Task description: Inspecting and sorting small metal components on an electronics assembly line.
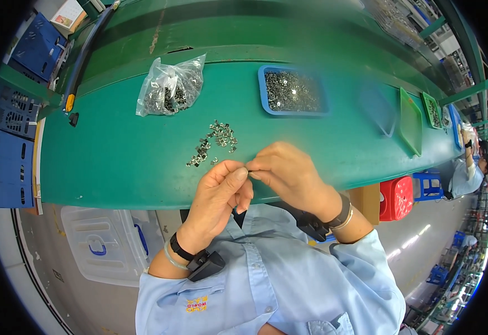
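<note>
My left hand [220, 192] and my right hand [288, 172] meet fingertip to fingertip over the near edge of the green table. Both are closed in a pinch on one small dark part [249, 172], mostly hidden by the fingers, so its exact kind does not show. Just beyond my left hand lies a loose scatter of small shiny metal parts [221, 134], some with black on them. A clear plastic bag [171, 89] with more such parts stands farther back on the left. Back right of my hands, a blue tray [264, 99] is filled with small metal pieces.
To the right are a translucent tray [379, 111], a green tray [411, 123] and a smaller green tray [429, 106] with parts. A clear lidded bin [101, 245] stands below left, a red stool [395, 198] below right. Another person [467, 176] sits at the far right.
</note>
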A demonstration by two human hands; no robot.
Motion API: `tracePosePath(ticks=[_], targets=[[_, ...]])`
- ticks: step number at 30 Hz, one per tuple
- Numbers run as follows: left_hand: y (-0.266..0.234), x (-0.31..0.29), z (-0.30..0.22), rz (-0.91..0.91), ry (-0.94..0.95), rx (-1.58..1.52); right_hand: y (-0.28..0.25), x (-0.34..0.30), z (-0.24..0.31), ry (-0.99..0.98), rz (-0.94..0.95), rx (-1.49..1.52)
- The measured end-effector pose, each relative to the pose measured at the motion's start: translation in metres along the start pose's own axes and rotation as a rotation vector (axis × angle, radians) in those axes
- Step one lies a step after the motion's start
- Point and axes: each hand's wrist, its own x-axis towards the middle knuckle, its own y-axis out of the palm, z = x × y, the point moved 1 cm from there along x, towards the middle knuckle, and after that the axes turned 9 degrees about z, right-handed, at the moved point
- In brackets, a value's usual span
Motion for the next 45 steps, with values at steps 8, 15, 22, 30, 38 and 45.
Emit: tracePosePath(ticks=[8, 15, 22, 30, 38, 45], targets=[[0.012, -0.007, 0.007, -0.019, 0.031, 0.049, 0.006, -0.017, 0.007, 0.022, -0.116, -0.079], [0.012, -0.012, 0.011, 0.007, 0.056, 0.031, 0.008, -0.024, 0.008, -0.032, -0.121, -0.068], [0.013, -0.017, 0.011, 0.011, 0.083, 0.058, 0.019, -0.026, 0.010, -0.003, -0.188, 0.018], [0.016, -0.018, 0.009, 0.026, 0.130, 0.013, 0.022, -0.023, 0.013, -0.019, -0.204, 0.048], [0.012, -0.014, 0.014, 0.057, 0.152, -0.030, 0.025, -0.024, 0.014, -0.024, -0.229, 0.094], [0.009, -0.012, 0.019, 0.139, 0.156, -0.124, 0.031, -0.030, 0.013, 0.037, -0.225, 0.185]])
